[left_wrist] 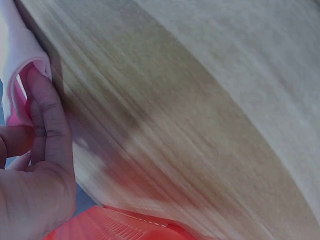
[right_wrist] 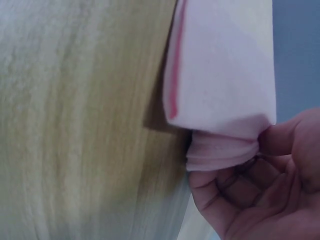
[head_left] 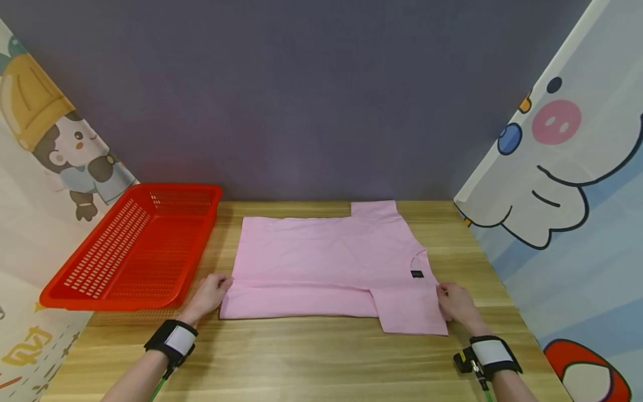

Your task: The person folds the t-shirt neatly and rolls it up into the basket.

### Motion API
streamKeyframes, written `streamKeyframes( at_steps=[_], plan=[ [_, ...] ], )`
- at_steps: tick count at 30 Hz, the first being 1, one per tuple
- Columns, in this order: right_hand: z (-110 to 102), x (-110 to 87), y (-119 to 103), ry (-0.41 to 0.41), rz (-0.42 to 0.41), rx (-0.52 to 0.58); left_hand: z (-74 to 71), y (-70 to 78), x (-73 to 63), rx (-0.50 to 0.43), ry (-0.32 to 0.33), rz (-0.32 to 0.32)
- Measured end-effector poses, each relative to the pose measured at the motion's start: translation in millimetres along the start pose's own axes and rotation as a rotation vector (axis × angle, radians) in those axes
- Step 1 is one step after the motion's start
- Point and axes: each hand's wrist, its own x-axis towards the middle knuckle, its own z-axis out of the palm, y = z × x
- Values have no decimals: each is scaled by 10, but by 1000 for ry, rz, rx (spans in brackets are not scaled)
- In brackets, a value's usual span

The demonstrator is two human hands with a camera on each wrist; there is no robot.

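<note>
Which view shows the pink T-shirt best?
Head view: the pink T-shirt is fully framed, neckline and black label visible. Left wrist: only an edge at the left hand; right wrist: only part, by the right hand.

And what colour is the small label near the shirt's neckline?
The label on the pink shirt is black, best seen in the head view.

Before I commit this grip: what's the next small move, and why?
I'd probably lift both pinched ends of the pink T-shirt slightly together: the left hand pinches its hem, the right hand its shoulder edge near the collar, and a crease runs lengthwise from the hem, so an even lift may keep that line straight.
</note>
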Motion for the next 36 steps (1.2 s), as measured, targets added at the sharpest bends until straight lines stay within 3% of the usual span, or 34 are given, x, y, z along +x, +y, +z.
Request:
streamKeyframes(
  at_steps=[10, 18, 22, 27, 36],
  plan=[
    [-29, -11, 19, -2, -28, 6, 13, 17, -40, -73, 41, -19],
    [2, -25, 88, 32, -61, 30, 39, -39, -98, -86, 97, 34],
    [57, -29, 99, 58, -28, 21, 75, -58, -107, -73, 124, 40],
    [86, -40, 84, 89, 21, 15, 122, -51, -128, -29, 192, 107],
    [-12, -230, 65, 160, -24, 78, 160, 10, -168, 35, 294, 173]
  ],
)
